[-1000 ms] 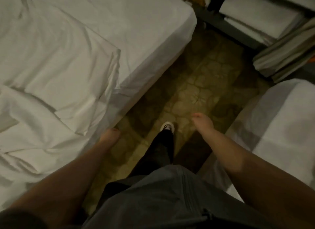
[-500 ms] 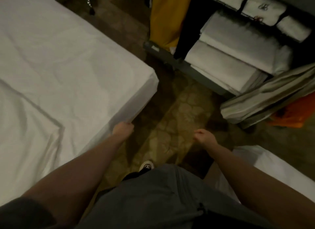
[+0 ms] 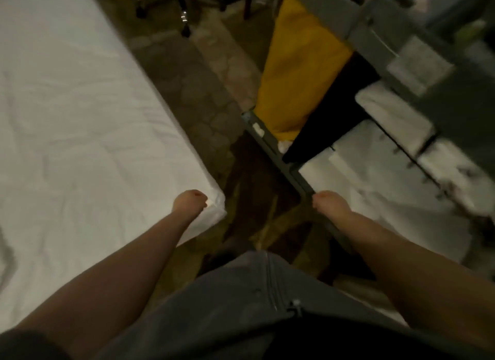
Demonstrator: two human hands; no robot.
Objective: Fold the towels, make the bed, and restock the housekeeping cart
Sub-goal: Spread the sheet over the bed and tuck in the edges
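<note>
The bed (image 3: 80,134), covered with a smooth white sheet, fills the left side, and its near corner (image 3: 214,212) points toward the aisle. My left hand (image 3: 189,202) hangs over that corner with its fingers curled in and nothing visible in it. The grey housekeeping cart (image 3: 278,150) stands on the right with a yellow bag (image 3: 300,72) at its end. Folded white linens (image 3: 380,188) lie on its lower shelf, blurred. My right hand (image 3: 330,203) is at the edge of the cart's base frame, fingers curled, holding nothing that I can see.
A narrow strip of patterned brown floor (image 3: 203,97) runs between bed and cart. An office chair's wheeled base (image 3: 182,16) stands at the far end. White fabric (image 3: 375,300) shows low on the right by my arm. My grey trousers fill the bottom.
The view has swung forward along the aisle toward the foot of the bed, and the cart is much closer. Both hands stay low and empty; the left is now over the bed corner.
</note>
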